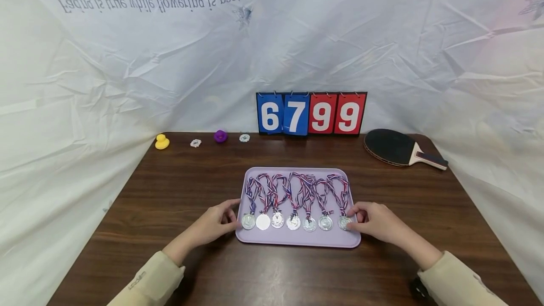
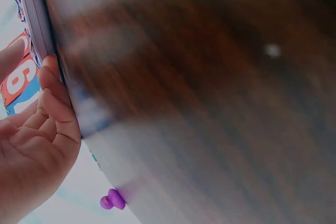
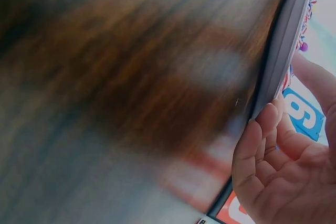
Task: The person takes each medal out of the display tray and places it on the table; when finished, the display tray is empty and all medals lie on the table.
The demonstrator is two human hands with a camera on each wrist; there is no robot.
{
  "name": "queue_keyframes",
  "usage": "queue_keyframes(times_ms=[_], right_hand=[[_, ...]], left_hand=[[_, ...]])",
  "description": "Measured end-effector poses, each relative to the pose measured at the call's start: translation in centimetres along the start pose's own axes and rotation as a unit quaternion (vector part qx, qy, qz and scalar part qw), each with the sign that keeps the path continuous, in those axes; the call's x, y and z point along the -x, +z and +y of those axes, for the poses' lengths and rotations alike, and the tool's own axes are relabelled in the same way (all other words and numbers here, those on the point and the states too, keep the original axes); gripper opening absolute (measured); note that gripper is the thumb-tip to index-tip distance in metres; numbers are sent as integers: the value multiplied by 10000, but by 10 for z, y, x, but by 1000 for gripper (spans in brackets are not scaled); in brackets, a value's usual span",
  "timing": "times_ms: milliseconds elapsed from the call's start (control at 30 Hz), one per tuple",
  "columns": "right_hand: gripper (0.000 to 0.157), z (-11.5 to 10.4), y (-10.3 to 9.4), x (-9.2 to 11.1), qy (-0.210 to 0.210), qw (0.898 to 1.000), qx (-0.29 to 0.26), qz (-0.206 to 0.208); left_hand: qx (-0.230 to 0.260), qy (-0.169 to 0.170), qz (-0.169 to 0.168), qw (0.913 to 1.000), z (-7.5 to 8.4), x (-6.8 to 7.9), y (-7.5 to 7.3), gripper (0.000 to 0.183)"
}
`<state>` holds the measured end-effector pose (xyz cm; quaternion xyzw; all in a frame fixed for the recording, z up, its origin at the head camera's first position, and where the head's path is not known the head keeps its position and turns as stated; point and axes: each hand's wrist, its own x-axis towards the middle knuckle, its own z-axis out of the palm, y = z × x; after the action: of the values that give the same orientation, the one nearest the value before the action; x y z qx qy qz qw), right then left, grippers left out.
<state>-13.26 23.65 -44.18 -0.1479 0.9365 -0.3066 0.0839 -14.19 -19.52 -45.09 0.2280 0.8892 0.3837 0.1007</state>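
A lilac tray (image 1: 293, 239) sits on the brown table in front of the person. Several silver medals (image 1: 293, 222) lie in a row along its near side, their striped ribbons (image 1: 296, 192) looped toward the far rim. My left hand (image 1: 216, 221) holds the tray's left edge, thumb over the rim and curled fingers at the outer side, as the left wrist view shows. At the right edge, my right hand (image 1: 378, 221) pinches the tray the same way, its thumb close to the rightmost medal (image 1: 344, 222). Both fingertips stay right at the tray's side wall (image 3: 286, 45).
Behind the tray stands a flip scoreboard (image 1: 312, 114) reading 6 7 9 9. A table tennis paddle (image 1: 393, 148) lies at the back right. Along the back left are a yellow duck (image 1: 162, 142), a purple duck (image 1: 220, 136) and two chips (image 1: 195, 143). White cloth surrounds the table.
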Motion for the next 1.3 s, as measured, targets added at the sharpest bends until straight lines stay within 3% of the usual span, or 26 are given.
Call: queue_keyframes(times_ms=[300,1000,1133,1300], right_hand=[[38,-6,5,-4,452,9987,209,49],[38,-13,4,-12,804,9944,675,-132],[39,-12,3,-13,778,9940,755,-173],[37,-7,4,-12,547,9973,465,-156]], left_hand=[[-60,-118,-177,9998,0,0,2,65],[33,-158,-320,9994,0,1,0,65],[49,-193,-362,9991,0,0,0,65],[26,-235,-383,9990,-2,1,0,66]])
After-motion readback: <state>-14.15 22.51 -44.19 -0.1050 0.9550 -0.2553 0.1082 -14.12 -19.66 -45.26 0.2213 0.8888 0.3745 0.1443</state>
